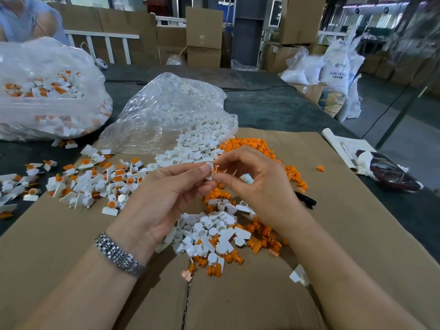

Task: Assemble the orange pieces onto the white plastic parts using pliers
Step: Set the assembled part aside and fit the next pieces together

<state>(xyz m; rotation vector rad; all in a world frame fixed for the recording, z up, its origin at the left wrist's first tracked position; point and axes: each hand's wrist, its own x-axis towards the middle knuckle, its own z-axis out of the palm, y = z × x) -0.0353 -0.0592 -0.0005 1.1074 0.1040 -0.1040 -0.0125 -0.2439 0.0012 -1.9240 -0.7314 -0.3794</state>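
Observation:
My left hand pinches a small white plastic part between thumb and fingers at mid-frame. My right hand pinches an orange piece against that part's right side; most of the piece is hidden by my fingers. Loose white parts and orange pieces lie heaped below my hands on the cardboard sheet. More orange pieces spread beyond my right hand. A black handle, perhaps of the pliers, pokes out from behind my right wrist.
Assembled white-and-orange parts are scattered at the left. A clear bag of white parts lies open behind my hands, and a bigger bag of assembled parts sits far left. A paper and a dark wrapper lie at the right edge.

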